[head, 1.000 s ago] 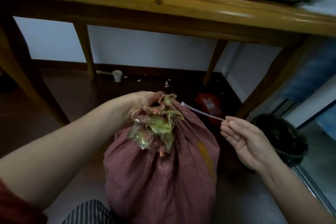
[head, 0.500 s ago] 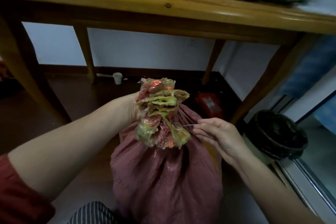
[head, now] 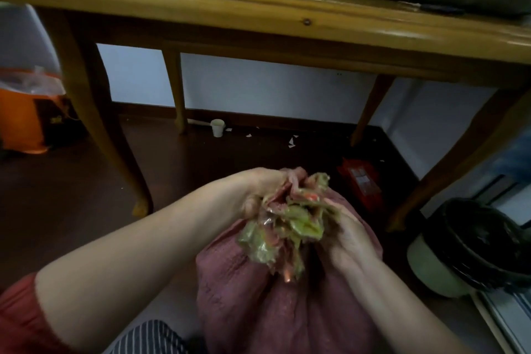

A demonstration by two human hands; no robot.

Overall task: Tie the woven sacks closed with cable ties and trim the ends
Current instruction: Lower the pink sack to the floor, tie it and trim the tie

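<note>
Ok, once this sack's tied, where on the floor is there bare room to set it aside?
Left of the sack, the dark floor out to the near table leg is bare. So is the stretch under the table between the paper cup and the sack, bar small scraps. Right is crowded: red packet, black-lined bin.

Dusty-pink sack [head: 273, 310], yellow-green at its mouth; honey-brown table [head: 201, 8]; orange bin [head: 20, 123]; striped cloth [head: 149, 336].
</note>
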